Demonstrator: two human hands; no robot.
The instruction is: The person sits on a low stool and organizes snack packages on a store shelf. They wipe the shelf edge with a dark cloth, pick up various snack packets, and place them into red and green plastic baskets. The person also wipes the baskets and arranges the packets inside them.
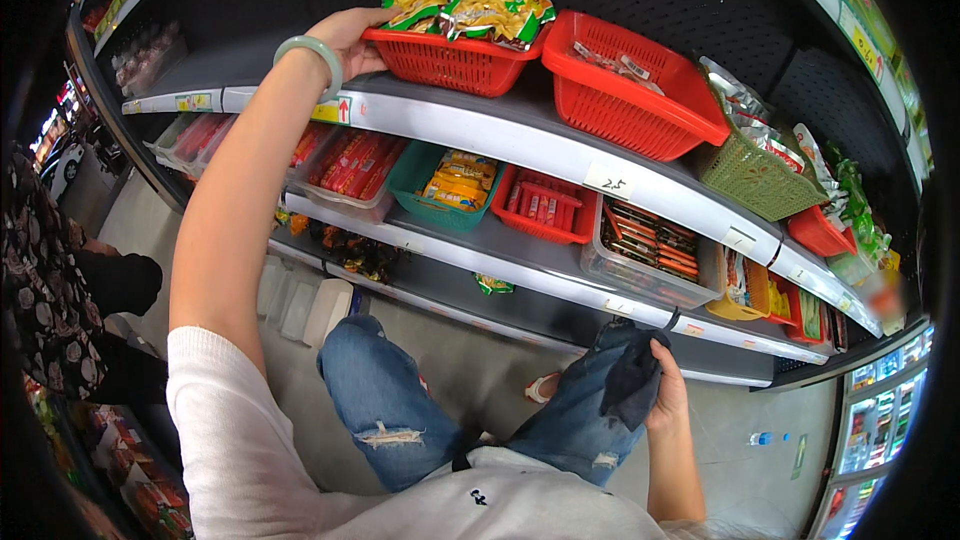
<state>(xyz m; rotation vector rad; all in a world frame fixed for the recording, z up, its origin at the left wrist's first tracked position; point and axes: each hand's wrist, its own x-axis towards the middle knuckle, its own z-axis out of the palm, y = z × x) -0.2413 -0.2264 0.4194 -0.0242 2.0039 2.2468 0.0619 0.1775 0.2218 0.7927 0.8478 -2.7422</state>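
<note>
My left hand [351, 36], with a pale green bangle at the wrist, grips the left end of a red plastic basket [457, 60] on the upper shelf. Green-and-yellow snack packets [495, 4] are heaped in this basket, and my thumb reaches its rim beside them. To its right stands a second red basket [626, 105] with a few small packets at the bottom. Low on the right, beside my knee, my right hand [666, 394] holds a crumpled dark cloth [630, 381].
On the shelf below sit a clear tub of red-wrapped sticks [356, 165], a teal basket [435, 210], a small red basket [544, 229] and a clear bin [645, 277]. A green woven basket [757, 172] is farther right. Another person [52, 277] is at the left.
</note>
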